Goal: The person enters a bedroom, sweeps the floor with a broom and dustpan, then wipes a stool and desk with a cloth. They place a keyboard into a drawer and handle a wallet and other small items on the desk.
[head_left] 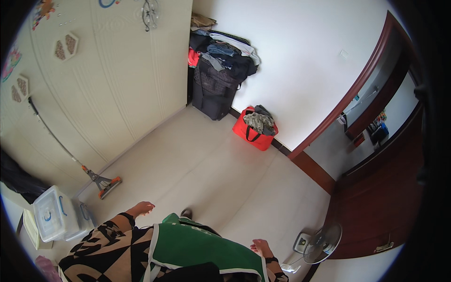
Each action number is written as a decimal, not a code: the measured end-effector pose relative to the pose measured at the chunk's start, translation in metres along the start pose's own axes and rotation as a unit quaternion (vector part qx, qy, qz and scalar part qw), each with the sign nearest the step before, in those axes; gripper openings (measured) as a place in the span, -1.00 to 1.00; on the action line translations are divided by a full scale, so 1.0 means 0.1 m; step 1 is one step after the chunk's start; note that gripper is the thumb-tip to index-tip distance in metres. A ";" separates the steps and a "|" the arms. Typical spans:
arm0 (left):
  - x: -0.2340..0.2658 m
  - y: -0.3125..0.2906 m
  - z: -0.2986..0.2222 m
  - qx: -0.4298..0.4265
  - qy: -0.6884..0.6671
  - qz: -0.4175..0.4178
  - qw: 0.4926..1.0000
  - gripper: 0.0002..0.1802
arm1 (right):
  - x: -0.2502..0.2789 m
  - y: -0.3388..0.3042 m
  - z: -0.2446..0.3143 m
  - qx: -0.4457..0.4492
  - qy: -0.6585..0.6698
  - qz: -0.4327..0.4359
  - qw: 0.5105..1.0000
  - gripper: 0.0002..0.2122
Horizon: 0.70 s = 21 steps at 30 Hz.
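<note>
My left hand (142,208) hangs at my left side above the pale floor, its fingers loosely bent and a little apart, holding nothing. The nearest thing to it is a flat mop (97,179) with a grey and orange head, leaning by its long pole on the cream cupboard doors. My right hand (261,247) is low on the right, beside my green apron (202,246); its fingers are loosely apart with nothing visible in them. Closest to that hand is a round fan (323,243) on the floor. Neither hand touches any of these things.
A red bag (253,135) of clothes stands by the white wall. Next to it, a dark suitcase (213,91) carries piled clothes. Clear plastic boxes (55,215) with blue handles sit at the left. At the right a dark red door (376,214) stands open beside a doorway.
</note>
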State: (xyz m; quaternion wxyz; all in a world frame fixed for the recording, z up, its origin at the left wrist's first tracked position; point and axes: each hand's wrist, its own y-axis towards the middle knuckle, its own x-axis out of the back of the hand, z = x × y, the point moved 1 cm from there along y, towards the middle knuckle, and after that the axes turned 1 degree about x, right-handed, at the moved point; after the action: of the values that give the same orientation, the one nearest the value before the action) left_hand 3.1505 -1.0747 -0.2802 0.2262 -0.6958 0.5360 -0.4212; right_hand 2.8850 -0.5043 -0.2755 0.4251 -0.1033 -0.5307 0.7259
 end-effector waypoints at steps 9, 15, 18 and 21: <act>0.53 1.62 -1.64 0.058 -0.007 -0.027 0.998 -0.70 | 0.72 0.86 1.49 0.022 0.073 -0.011 0.997 -0.74; 0.67 2.28 -3.61 -0.053 0.018 0.041 0.998 -0.65 | 1.29 1.43 2.45 -0.012 0.055 -0.040 0.998 -0.73; 0.68 2.59 -4.30 -0.105 -0.003 0.033 0.994 -0.63 | 1.55 1.76 3.02 0.007 0.062 -0.033 0.998 -0.73; 0.63 2.97 -4.57 -0.095 -0.017 0.024 0.995 -0.64 | 1.88 2.27 3.61 0.008 0.057 -0.019 0.998 -0.73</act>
State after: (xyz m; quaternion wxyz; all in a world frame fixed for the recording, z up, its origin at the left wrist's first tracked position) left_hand 2.6110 -1.1672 -0.2384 0.1782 -0.7078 0.5866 -0.3510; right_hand 2.4370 -0.6312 -0.2637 0.4691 -0.1314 -0.5018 0.7147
